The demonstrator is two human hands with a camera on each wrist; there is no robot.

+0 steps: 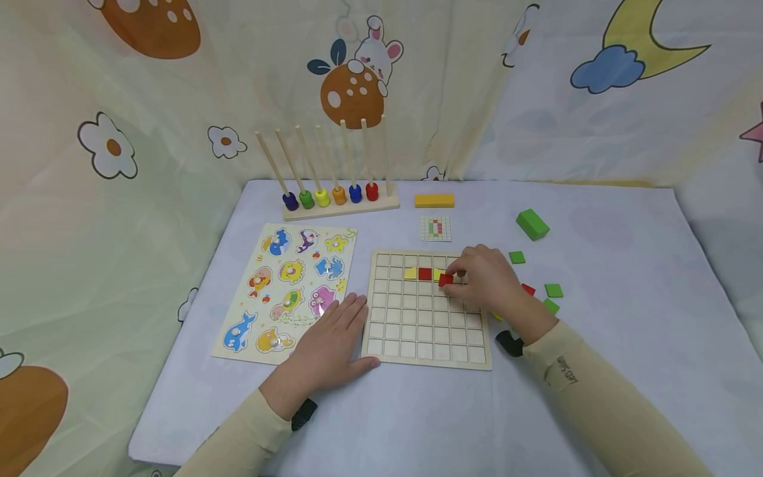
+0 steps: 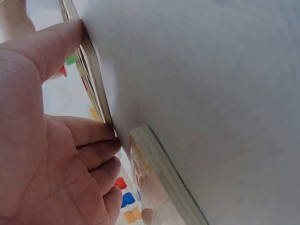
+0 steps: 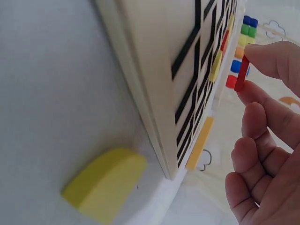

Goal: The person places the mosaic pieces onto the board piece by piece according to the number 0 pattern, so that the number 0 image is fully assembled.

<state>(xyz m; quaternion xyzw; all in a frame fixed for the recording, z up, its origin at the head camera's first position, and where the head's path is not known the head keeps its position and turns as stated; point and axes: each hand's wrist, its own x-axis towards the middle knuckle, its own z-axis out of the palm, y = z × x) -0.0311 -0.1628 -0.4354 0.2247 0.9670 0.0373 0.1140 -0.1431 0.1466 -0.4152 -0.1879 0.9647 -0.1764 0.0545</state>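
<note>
My right hand pinches a small red square tile between thumb and index finger, over the upper right part of a wooden grid board. In one upper row of that board lie a yellow piece, a red tile and a second yellow piece, partly hidden by the fingers. With fingers straight, my left hand rests beside the board. In the left wrist view its thumb and fingertips touch the board's edge. A small printed pattern card lies behind the board.
Left of the board lies a sea-animal puzzle. Behind stands a peg rack with coloured beads, and a long orange block. To the right are a green block, loose green tiles and a yellow piece.
</note>
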